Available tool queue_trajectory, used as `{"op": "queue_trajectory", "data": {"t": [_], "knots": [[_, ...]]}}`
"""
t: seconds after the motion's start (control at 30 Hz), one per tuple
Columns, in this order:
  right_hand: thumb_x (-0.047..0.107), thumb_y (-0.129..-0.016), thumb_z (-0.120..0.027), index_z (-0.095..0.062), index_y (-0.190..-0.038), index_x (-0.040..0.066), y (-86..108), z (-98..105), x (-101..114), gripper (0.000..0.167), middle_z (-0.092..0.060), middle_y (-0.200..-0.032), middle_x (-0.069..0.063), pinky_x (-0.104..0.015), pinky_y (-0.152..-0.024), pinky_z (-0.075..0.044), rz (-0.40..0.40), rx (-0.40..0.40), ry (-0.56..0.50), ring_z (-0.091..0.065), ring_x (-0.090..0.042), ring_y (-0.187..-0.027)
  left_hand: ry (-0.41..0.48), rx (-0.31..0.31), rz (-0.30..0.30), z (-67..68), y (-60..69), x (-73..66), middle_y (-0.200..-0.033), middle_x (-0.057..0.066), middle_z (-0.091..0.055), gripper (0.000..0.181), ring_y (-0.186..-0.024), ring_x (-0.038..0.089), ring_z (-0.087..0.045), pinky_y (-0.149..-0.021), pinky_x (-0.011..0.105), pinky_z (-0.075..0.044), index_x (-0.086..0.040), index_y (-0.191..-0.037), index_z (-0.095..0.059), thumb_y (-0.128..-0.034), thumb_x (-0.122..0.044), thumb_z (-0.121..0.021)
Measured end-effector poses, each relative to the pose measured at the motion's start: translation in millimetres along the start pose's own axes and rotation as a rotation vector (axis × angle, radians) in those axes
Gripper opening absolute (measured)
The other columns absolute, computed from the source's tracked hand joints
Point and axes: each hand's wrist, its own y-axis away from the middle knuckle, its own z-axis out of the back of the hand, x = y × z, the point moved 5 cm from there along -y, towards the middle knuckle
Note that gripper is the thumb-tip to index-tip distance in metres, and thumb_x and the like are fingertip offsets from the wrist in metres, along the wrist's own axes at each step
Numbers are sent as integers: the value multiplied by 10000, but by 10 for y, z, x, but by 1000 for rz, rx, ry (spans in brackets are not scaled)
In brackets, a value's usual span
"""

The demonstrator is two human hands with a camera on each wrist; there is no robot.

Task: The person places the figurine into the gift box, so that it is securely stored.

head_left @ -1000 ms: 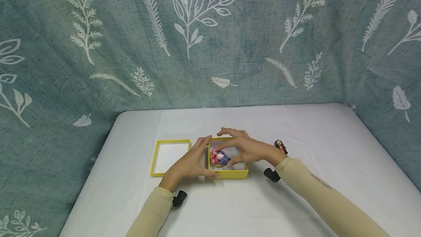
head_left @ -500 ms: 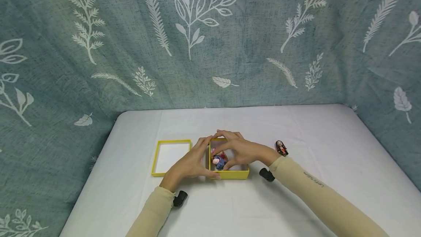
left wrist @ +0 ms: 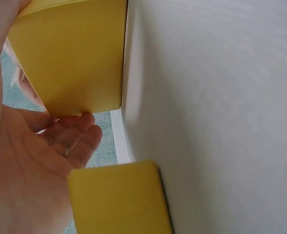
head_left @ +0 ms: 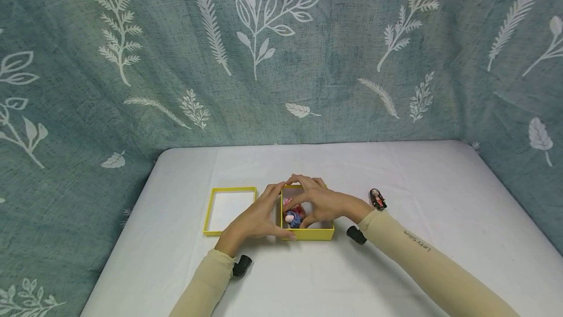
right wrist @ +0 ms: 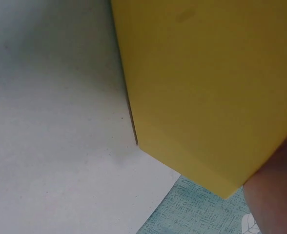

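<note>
A yellow box (head_left: 316,234) with a pale inside stands at mid-table. Inside its left part lies a figurine in blue and pink (head_left: 294,218). My right hand (head_left: 323,203) reaches over the box, thumb and fingers curved round the figurine. My left hand (head_left: 255,219) grips the box's left side, thumb at the front and fingers at the back. In the left wrist view, the left hand's (left wrist: 31,161) fingertips touch the edge of the yellow box (left wrist: 75,58). The right wrist view shows the box's yellow wall (right wrist: 207,87); only skin at its edge is visible.
A yellow-rimmed shallow lid (head_left: 207,212) lies left of the box on the white table (head_left: 281,278). A small dark-haired figurine in red and black (head_left: 377,200) lies to the right, behind my right sleeve. A leaf-patterned green cloth (head_left: 330,87) hangs behind.
Within the box, the figurine has turned and its blue part has shifted left and toward the front. My right hand has moved slightly left with it. My left hand keeps its hold.
</note>
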Motion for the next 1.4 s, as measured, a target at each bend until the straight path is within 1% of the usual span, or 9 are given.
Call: {"op": "queue_trajectory", "data": {"t": [0.2,0.33,0.67,0.97,1.23,1.4], "knots": [[387,-696,-870,-692,-1200,377,-8,-2,0,534,-287,-1516,-87,-603,-1061,-228,-6,9,6,-249,-304,-1419,-1,3,5,-3,-13,4,-1542,-38,-261,1310,-1377,230,-400,-1075,476,-424,-249,-1585,-84,-595,-679,-827],[377,-693,-877,-699,-1186,370,-24,1,2,524,-293,-1508,-101,-613,-1055,-237,-7,20,7,-260,-315,-1410,-2,5,4,-5,-17,6,-1546,-29,-257,1314,-1377,243,-400,-1072,480,-426,-218,-1586,-91,-598,-683,-823],[331,-710,-879,-701,-1177,372,-31,0,24,501,-268,-1533,-108,-614,-1063,-229,-26,57,12,-241,-334,-1425,-4,0,1,-6,-14,18,-1549,-8,-260,1308,-1383,259,-392,-1066,491,-427,-221,-1584,-99,-597,-684,-822],[287,-726,-875,-686,-1201,400,-14,-31,7,524,-216,-1577,-130,-640,-1098,-183,-50,94,26,-131,-347,-1476,-5,0,-1,-17,-16,19,-1544,-5,-266,1314,-1380,262,-395,-1062,488,-432,-203,-1583,-102,-596,-681,-825],[274,-728,-870,-688,-1185,420,-36,-32,-19,512,-204,-1582,-127,-647,-1108,-161,-58,154,-10,-105,-353,-1483,-7,-8,3,-12,-5,5,-1539,-23,-276,1320,-1368,249,-414,-1057,479,-442,-195,-1581,-111,-586,-698,-819],[261,-734,-867,-696,-1163,414,-53,-39,-10,487,-192,-1596,-138,-655,-1119,-136,-83,192,4,-62,-363,-1498,-12,-8,-1,-9,0,7,-1539,-20,-276,1316,-1370,243,-412,-1064,467,-438,-188,-1580,-116,-589,-691,-822]]}}
